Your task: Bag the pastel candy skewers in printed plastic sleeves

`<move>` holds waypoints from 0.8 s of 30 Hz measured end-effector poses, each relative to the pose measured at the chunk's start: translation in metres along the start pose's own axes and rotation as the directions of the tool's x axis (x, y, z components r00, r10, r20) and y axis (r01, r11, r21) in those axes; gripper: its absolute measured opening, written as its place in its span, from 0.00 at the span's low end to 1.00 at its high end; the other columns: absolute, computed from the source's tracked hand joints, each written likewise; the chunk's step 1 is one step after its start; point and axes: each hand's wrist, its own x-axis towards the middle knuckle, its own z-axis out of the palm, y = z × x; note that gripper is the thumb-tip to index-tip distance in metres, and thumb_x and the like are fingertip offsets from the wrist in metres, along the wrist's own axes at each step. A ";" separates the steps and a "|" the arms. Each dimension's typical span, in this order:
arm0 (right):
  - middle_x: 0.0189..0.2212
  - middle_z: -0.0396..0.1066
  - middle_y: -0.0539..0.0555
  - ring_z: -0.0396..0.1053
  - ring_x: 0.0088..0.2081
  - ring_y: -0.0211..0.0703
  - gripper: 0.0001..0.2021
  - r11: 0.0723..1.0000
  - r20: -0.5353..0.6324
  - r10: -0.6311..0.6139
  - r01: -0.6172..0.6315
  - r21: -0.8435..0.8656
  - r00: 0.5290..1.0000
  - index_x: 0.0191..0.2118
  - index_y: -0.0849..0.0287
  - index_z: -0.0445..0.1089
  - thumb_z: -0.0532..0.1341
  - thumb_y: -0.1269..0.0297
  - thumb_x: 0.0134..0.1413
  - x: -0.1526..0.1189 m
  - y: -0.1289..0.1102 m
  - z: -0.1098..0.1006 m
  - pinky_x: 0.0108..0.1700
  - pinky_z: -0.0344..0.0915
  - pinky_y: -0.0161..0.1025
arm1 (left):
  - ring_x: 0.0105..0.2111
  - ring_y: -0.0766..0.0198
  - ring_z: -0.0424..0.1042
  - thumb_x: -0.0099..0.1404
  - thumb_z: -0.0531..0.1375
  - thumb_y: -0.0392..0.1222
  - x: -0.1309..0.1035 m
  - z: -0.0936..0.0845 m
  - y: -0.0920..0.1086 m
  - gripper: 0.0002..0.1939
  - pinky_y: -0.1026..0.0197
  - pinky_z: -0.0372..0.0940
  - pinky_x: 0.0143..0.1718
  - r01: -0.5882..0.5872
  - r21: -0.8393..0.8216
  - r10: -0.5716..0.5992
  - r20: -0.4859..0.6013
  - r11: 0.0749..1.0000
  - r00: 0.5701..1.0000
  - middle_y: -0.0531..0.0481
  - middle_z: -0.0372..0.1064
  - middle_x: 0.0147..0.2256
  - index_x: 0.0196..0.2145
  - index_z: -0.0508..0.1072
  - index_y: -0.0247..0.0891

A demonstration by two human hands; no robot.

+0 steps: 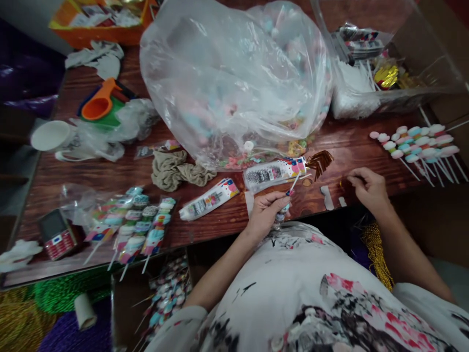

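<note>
My left hand (269,210) is closed around the stick end of a bagged marshmallow skewer (284,213), close to my shirt. The white stick points up past my fingers, and the marshmallows are partly hidden below them. Over the table's front edge, my right hand (368,188) pinches what looks like a small gold strip; its far end is hard to make out. Between the hands lie a bundle of coppery-gold ties (319,164) and a stack of printed clear bags (273,173). A second stack of bags (209,199) rests left of my left hand.
A large plastic bag of marshmallows (234,78) fills the table's back. Bare marshmallow skewers (421,143) lie at right, wrapped skewers (134,225) at left beside a phone (58,234). A clear bin (388,98), white cup (53,136), tan cloth (176,168) and orange basket (98,34) surround them.
</note>
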 end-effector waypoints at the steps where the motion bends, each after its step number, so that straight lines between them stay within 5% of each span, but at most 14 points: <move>1: 0.31 0.74 0.53 0.71 0.30 0.43 0.07 1.000 0.016 -0.019 0.019 -0.016 1.000 0.36 0.56 0.72 0.57 0.65 0.56 -0.004 0.000 -0.002 0.33 0.66 0.41 | 0.17 0.71 0.66 0.53 0.69 0.52 0.000 0.001 -0.001 0.17 0.69 0.57 0.20 -0.005 0.001 0.005 0.014 1.000 1.000 0.52 0.71 0.19 0.30 0.77 0.34; 7: 0.34 0.74 0.54 0.72 0.36 0.45 0.08 0.985 -0.084 -0.148 0.138 -0.108 0.985 0.38 0.55 0.75 0.58 0.67 0.58 -0.014 -0.006 -0.027 0.40 0.69 0.43 | 0.18 0.73 0.65 0.53 0.69 0.52 -0.005 0.004 -0.004 0.16 0.69 0.57 0.20 -0.063 0.046 0.062 0.031 0.997 0.998 0.53 0.70 0.20 0.31 0.78 0.35; 12: 0.37 0.74 0.55 0.69 0.41 0.48 0.09 0.901 0.185 -0.273 0.318 -0.297 0.944 0.38 0.53 0.77 0.59 0.63 0.59 -0.015 -0.013 -0.028 0.45 0.67 0.46 | 0.19 0.73 0.65 0.53 0.69 0.50 -0.010 0.009 0.002 0.14 0.69 0.60 0.21 -0.089 0.060 0.089 0.003 0.994 0.996 0.54 0.68 0.21 0.28 0.78 0.35; 24: 0.34 0.73 0.56 0.64 0.39 0.47 0.10 0.852 0.229 -0.122 0.220 -0.474 0.966 0.32 0.58 0.74 0.57 0.63 0.60 -0.027 -0.016 -0.002 0.40 0.57 0.43 | 0.21 0.73 0.67 0.51 0.70 0.53 -0.005 0.007 -0.003 0.19 0.70 0.62 0.22 -0.031 0.066 0.033 -0.022 0.997 0.999 0.54 0.69 0.22 0.35 0.81 0.36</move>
